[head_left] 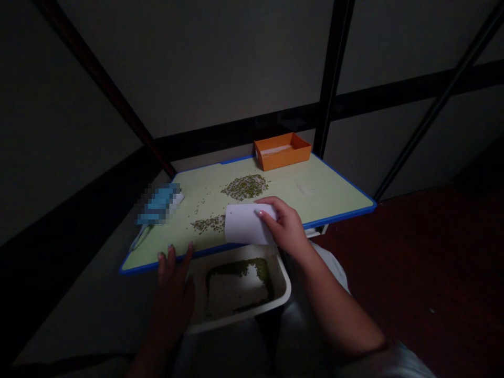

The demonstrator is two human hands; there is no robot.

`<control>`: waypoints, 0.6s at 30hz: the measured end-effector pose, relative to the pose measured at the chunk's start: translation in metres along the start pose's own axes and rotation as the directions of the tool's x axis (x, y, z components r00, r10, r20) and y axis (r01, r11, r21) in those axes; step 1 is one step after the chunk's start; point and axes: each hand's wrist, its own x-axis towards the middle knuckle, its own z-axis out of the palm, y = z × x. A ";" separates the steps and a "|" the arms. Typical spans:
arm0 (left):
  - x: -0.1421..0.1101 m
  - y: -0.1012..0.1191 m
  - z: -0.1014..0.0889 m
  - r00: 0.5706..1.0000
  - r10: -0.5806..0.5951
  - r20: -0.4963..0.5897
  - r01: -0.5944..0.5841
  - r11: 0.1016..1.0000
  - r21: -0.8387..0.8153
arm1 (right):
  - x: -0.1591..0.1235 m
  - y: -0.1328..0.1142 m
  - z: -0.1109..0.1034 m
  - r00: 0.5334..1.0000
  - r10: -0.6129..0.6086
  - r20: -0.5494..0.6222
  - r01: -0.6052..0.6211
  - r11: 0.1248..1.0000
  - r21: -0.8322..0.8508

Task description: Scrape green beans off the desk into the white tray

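My right hand [285,226] is closed on a white card [246,223], thumb on its near face, held just over the table's front edge. Left of the card lies a small scatter of green beans [207,224], partly hidden behind it. A larger pile of green beans [247,186] sits farther back. My left hand [173,283] has its fingers spread, fingertips at the blue-edged front of the table [275,163], beside a white tub [285,286]. Inside the tub, more green beans [262,268] lie along the sides of its bottom.
An orange box [285,155] stands at the back of the table. At the left edge lies a blurred blue object [159,205]. Faint pale specks [307,188] mark the right side of the tabletop. Panelled walls [236,68] rise behind; a dark red floor [417,262] is at right.
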 end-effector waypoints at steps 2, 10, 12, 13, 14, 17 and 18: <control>0.000 0.000 0.000 1.000 0.000 -0.008 0.000 1.000 -0.002 | 0.002 0.000 -0.006 0.999 -0.017 -0.048 0.018 1.000 0.004; 0.001 -0.003 0.004 0.999 0.009 -0.035 -0.009 1.000 -0.022 | 0.011 0.010 -0.033 0.934 -0.010 -0.356 -0.043 0.989 -0.142; 0.002 -0.004 0.004 0.999 0.008 -0.039 -0.009 1.000 -0.024 | 0.011 0.011 -0.033 0.932 0.000 -0.363 -0.063 0.985 -0.163; 0.002 -0.004 0.004 0.999 0.009 -0.039 -0.010 1.000 -0.025 | 0.011 0.011 -0.031 0.933 0.005 -0.359 -0.071 0.983 -0.172; 0.002 -0.004 0.004 0.999 0.011 -0.040 -0.012 1.000 -0.025 | 0.011 0.011 -0.030 0.936 0.009 -0.352 -0.078 0.980 -0.181; 0.001 -0.003 0.003 0.999 0.021 -0.040 -0.022 0.999 -0.025 | 0.010 0.007 -0.024 0.948 0.017 -0.317 -0.088 0.974 -0.211; 0.001 -0.003 0.002 0.999 0.025 -0.038 -0.026 0.999 -0.025 | 0.010 0.006 -0.022 0.953 0.019 -0.303 -0.088 0.972 -0.218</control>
